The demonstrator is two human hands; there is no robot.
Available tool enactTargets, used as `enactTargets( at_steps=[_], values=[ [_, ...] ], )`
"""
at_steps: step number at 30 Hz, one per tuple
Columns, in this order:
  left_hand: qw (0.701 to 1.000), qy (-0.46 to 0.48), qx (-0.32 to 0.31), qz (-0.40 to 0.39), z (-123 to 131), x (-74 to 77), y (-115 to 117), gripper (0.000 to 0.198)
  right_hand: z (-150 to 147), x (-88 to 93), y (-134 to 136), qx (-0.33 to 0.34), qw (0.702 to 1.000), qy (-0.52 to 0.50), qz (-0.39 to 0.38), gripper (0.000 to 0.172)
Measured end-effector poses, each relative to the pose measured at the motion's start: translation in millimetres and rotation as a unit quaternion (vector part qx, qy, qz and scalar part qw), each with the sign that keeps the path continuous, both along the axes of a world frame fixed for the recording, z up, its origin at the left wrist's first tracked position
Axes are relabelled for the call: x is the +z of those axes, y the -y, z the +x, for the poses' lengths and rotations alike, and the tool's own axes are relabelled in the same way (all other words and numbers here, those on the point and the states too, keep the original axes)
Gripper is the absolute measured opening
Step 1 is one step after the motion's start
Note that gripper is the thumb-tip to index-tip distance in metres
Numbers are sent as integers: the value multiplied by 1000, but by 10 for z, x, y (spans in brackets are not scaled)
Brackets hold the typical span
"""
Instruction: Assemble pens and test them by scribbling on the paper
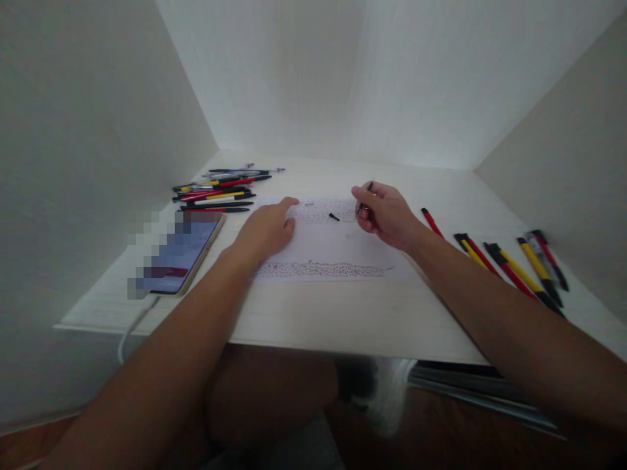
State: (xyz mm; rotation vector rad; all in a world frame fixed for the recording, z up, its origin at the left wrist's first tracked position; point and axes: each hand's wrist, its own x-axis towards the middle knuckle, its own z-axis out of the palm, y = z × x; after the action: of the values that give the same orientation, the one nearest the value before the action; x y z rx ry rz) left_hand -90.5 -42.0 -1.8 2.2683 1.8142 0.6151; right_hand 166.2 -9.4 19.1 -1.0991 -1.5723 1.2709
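Observation:
A white sheet of paper point(333, 245) lies on the desk, with rows of small marks along its far part and a band of dark and reddish marks near its front edge. My left hand point(269, 225) rests on the paper's left side, index finger and thumb apart, holding nothing. Above the paper's right side, my right hand point(385, 212) is closed around a thin dark pen point(365, 198), tilted, its lower part partly hidden by the fingers. Between the hands a small black piece point(334, 217), perhaps a pen cap, lies on the sheet.
A pile of several pens point(220, 189) lies at the back left. In front of it is a phone point(181, 254) with a white cable point(131, 329). More red, yellow and black pens point(519, 271) lie right, partly behind my forearm. Walls point(323, 78) enclose the desk point(343, 320).

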Motion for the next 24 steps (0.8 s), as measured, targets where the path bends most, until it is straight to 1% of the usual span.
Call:
enactTargets(
  at_steps=[2, 4, 6, 8, 10, 12, 15, 18, 20, 22, 24],
  values=[
    [1000, -15, -14, 4, -7, -24, -1, 48, 13, -8, 14, 30, 999, 3, -10, 43],
    [999, -9, -30, 14, 2, -51, -8, 44, 15, -16, 42, 69, 997, 3, -20, 39],
    [999, -7, -42, 22, 5, -74, -25, 40, 5, -22, 80, 120, 992, 11, -33, 33],
    [998, -9, -48, 31, -14, -78, -45, 41, -12, -33, 122, 175, 983, 26, -50, 29],
    [998, -14, -52, 30, -72, -43, -56, 45, -32, -54, 157, 226, 971, 45, -66, 28],
    [998, -27, -58, 11, -171, 37, -45, 44, -44, -79, 176, 259, 962, 61, -68, 27],
    [995, -52, -68, -47, -366, 201, 18, 36, -43, -97, 179, 268, 959, 77, -55, 22],
    [988, -78, -69, -117, -520, 331, 96, 38, -35, -80, 174, 257, 960, 87, -70, 23],
    [978, -97, -64, -172, -561, 373, 125, 41, -32, -70, 171, 255, 958, 91, -92, 26],
    [968, -111, -62, -217, -558, 383, 121, 46, -28, -69, 166, 249, 959, 89, -107, 28],
    [961, -117, -68, -241, -538, 375, 94, 51, -26, -67, 164, 236, 962, 83, -108, 29]
  ],
)
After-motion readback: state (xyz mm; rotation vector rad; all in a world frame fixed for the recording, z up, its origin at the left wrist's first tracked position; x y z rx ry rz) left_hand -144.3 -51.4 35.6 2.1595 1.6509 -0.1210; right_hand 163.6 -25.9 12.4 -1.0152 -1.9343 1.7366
